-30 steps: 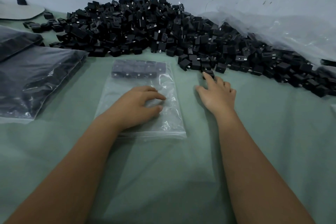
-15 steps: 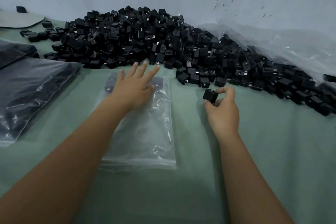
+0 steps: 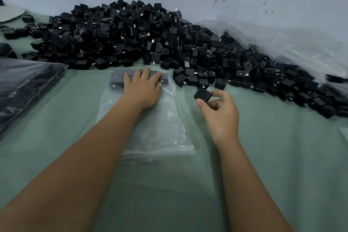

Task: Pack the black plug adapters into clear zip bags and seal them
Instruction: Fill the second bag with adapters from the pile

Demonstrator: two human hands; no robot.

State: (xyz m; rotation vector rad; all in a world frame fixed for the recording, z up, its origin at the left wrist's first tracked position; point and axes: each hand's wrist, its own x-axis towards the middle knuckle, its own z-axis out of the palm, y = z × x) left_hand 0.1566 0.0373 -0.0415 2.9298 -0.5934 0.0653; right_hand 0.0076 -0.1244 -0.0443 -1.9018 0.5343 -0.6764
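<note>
A clear zip bag lies flat on the green cloth in front of me, with a row of black adapters at its far end. My left hand rests flat on that far end, fingers straight over the adapters inside. To the right, my right hand pinches one black plug adapter between thumb and fingers, just above the cloth. A large heap of loose black adapters spreads along the wall behind both hands.
Filled clear bags lie at the left edge. Crumpled clear plastic sheeting drapes against the wall at the right, over part of the heap. A grey flat disc sits far left. Green cloth covers the table.
My right hand lifted one adapter off the edge of the heap and now holds it. My left hand slid from the middle of the bag up to its far end.
</note>
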